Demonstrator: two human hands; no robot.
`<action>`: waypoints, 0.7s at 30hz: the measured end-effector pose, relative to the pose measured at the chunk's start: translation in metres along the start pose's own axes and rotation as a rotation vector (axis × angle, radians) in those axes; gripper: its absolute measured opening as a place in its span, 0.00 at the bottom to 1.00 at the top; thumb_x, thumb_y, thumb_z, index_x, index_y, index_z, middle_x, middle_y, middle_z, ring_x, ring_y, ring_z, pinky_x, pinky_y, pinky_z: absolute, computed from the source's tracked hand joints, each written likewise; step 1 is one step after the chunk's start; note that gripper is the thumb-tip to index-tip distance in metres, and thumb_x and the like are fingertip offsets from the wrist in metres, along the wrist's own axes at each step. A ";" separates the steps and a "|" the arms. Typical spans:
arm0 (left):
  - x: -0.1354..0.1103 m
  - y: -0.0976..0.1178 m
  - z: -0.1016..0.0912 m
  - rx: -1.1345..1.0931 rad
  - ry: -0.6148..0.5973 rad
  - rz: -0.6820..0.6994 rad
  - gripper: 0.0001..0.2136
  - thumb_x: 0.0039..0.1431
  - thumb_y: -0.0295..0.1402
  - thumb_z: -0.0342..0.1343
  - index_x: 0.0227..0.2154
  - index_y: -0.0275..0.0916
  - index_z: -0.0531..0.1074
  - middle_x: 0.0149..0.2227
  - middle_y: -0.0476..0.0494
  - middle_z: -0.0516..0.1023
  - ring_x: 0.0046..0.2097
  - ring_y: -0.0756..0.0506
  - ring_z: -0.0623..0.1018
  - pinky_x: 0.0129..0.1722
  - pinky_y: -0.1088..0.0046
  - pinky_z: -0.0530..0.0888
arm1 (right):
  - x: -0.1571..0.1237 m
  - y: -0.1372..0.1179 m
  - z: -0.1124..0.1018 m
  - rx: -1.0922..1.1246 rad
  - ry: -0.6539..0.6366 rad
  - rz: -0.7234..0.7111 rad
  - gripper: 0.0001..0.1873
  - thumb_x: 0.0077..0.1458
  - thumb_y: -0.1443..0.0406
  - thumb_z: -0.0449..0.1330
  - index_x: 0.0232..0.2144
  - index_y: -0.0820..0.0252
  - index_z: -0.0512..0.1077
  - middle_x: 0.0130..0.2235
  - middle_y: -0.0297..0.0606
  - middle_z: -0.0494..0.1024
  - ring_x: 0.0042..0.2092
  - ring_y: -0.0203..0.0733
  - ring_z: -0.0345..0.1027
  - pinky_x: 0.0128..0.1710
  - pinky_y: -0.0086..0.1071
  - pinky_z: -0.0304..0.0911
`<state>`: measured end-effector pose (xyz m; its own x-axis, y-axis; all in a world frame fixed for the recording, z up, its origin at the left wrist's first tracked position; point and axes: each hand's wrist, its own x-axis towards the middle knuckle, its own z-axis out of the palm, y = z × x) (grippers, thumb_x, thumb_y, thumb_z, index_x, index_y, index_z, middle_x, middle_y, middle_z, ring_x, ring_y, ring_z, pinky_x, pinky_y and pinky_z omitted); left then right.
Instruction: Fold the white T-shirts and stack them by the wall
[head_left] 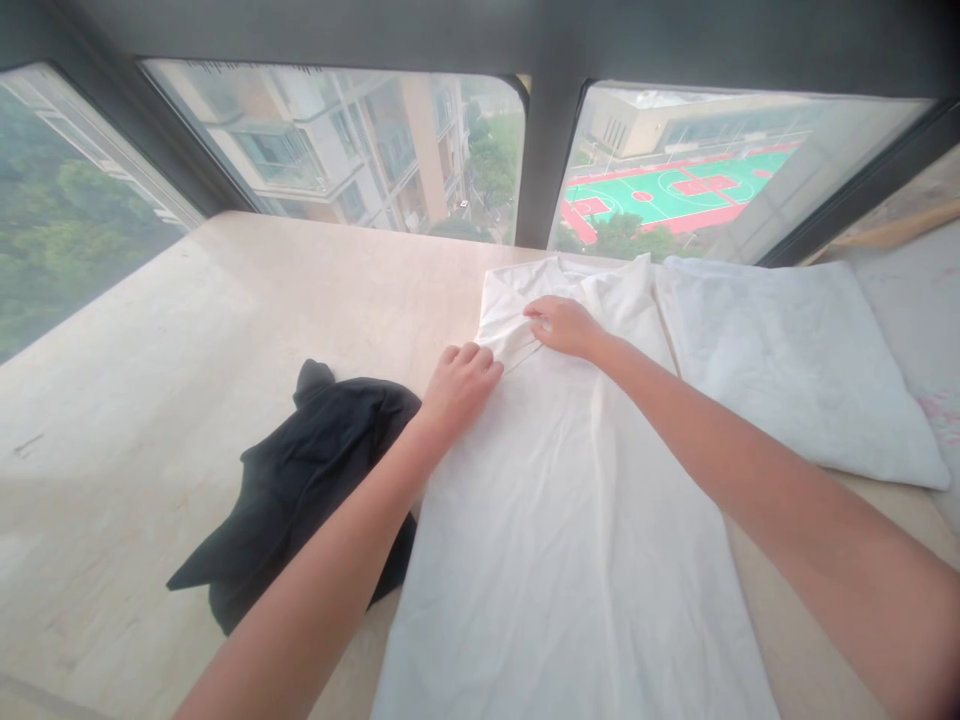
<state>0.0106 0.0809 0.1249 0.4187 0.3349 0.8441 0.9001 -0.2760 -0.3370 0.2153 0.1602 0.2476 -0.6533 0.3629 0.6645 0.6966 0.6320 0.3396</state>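
Observation:
A long white shirt (570, 520) lies flat on the pale stone ledge, its neckline toward the window and its side edges turned inward. My left hand (463, 385) is on the shirt's left edge near the sleeve, with its fingers curled over the cloth. Just right of it, my right hand (564, 325) pinches a bit of the sleeve fabric between thumb and fingers. Light creases run down the shirt's middle. Part of its right side is hidden under my right forearm.
A crumpled black garment (315, 480) lies left of the shirt, partly behind my left forearm. To the right is a folded white cloth (787, 360). Window frames (551, 150) border the far side of the stone ledge (150, 400).

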 end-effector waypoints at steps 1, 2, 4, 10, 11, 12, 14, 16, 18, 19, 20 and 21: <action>-0.001 -0.001 0.000 0.005 0.001 0.006 0.09 0.64 0.24 0.47 0.34 0.40 0.71 0.38 0.39 0.73 0.43 0.39 0.69 0.42 0.60 0.64 | -0.004 0.000 -0.002 -0.012 0.017 -0.033 0.19 0.53 0.69 0.56 0.47 0.61 0.74 0.50 0.43 0.76 0.51 0.46 0.69 0.53 0.37 0.61; -0.001 -0.001 0.001 0.010 0.004 0.005 0.09 0.64 0.24 0.47 0.34 0.40 0.71 0.38 0.39 0.73 0.43 0.39 0.69 0.41 0.60 0.64 | -0.007 0.000 -0.004 -0.036 0.029 -0.079 0.19 0.54 0.69 0.56 0.48 0.61 0.74 0.51 0.44 0.76 0.52 0.47 0.68 0.53 0.38 0.60; -0.002 -0.002 0.002 0.027 0.011 -0.014 0.09 0.64 0.25 0.47 0.34 0.40 0.71 0.38 0.40 0.73 0.43 0.40 0.69 0.41 0.61 0.64 | -0.014 0.000 -0.009 -0.114 0.015 -0.193 0.16 0.56 0.69 0.56 0.46 0.61 0.75 0.50 0.45 0.76 0.53 0.48 0.67 0.54 0.39 0.59; 0.000 -0.003 0.005 -0.011 0.013 -0.080 0.10 0.64 0.24 0.45 0.36 0.39 0.71 0.37 0.39 0.72 0.43 0.40 0.69 0.42 0.62 0.64 | -0.020 0.000 -0.015 -0.301 -0.111 -0.287 0.15 0.61 0.69 0.51 0.41 0.62 0.77 0.45 0.48 0.78 0.48 0.49 0.67 0.49 0.41 0.56; 0.000 -0.004 0.005 -0.014 0.012 -0.091 0.10 0.64 0.24 0.45 0.36 0.40 0.71 0.37 0.39 0.72 0.43 0.40 0.69 0.41 0.62 0.64 | -0.020 0.000 -0.015 -0.311 -0.118 -0.290 0.15 0.61 0.69 0.50 0.42 0.62 0.77 0.47 0.48 0.77 0.49 0.49 0.67 0.49 0.41 0.56; 0.001 -0.004 0.006 -0.012 0.009 -0.100 0.10 0.64 0.24 0.45 0.36 0.40 0.71 0.38 0.39 0.73 0.43 0.40 0.69 0.41 0.62 0.64 | -0.020 0.001 -0.016 -0.317 -0.130 -0.296 0.16 0.61 0.70 0.50 0.42 0.62 0.77 0.48 0.48 0.77 0.50 0.49 0.66 0.49 0.40 0.56; 0.001 -0.004 0.006 -0.013 0.003 -0.114 0.09 0.64 0.24 0.46 0.37 0.40 0.71 0.38 0.40 0.73 0.42 0.41 0.70 0.42 0.63 0.65 | -0.021 0.001 -0.017 -0.322 -0.165 -0.289 0.15 0.61 0.70 0.51 0.42 0.61 0.77 0.49 0.47 0.77 0.51 0.48 0.66 0.49 0.39 0.57; 0.002 -0.005 0.006 -0.042 0.001 -0.128 0.10 0.64 0.25 0.46 0.38 0.39 0.72 0.39 0.39 0.73 0.42 0.41 0.70 0.42 0.63 0.65 | -0.023 0.002 -0.018 -0.317 -0.196 -0.257 0.15 0.60 0.71 0.52 0.42 0.60 0.77 0.49 0.47 0.77 0.49 0.47 0.67 0.47 0.37 0.58; 0.002 -0.005 0.006 -0.080 0.005 -0.145 0.10 0.64 0.25 0.46 0.39 0.39 0.72 0.39 0.39 0.73 0.42 0.42 0.70 0.43 0.63 0.65 | -0.025 0.002 -0.019 -0.335 -0.213 -0.235 0.15 0.60 0.72 0.51 0.41 0.61 0.77 0.48 0.47 0.77 0.48 0.47 0.68 0.44 0.36 0.59; 0.001 -0.005 0.006 -0.091 0.007 -0.152 0.10 0.64 0.25 0.46 0.39 0.39 0.72 0.39 0.40 0.73 0.42 0.42 0.70 0.43 0.64 0.65 | -0.025 0.002 -0.019 -0.353 -0.218 -0.231 0.15 0.60 0.73 0.50 0.41 0.61 0.77 0.48 0.48 0.77 0.48 0.47 0.68 0.43 0.36 0.59; 0.001 -0.005 0.007 -0.095 0.007 -0.158 0.10 0.65 0.25 0.46 0.39 0.39 0.72 0.39 0.40 0.74 0.42 0.42 0.71 0.43 0.64 0.65 | -0.025 0.001 -0.018 -0.373 -0.224 -0.231 0.16 0.60 0.74 0.50 0.40 0.62 0.76 0.48 0.48 0.77 0.47 0.47 0.69 0.42 0.35 0.59; 0.001 -0.005 0.007 -0.093 0.008 -0.163 0.10 0.65 0.25 0.46 0.39 0.39 0.72 0.39 0.40 0.74 0.42 0.43 0.71 0.43 0.64 0.64 | -0.025 0.001 -0.018 -0.387 -0.228 -0.226 0.16 0.60 0.74 0.49 0.40 0.63 0.76 0.47 0.49 0.77 0.47 0.47 0.69 0.42 0.35 0.60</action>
<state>0.0070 0.0887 0.1247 0.2670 0.3745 0.8879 0.9408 -0.3008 -0.1560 0.2377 0.1395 0.2431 -0.8186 0.4139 0.3983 0.5611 0.4277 0.7087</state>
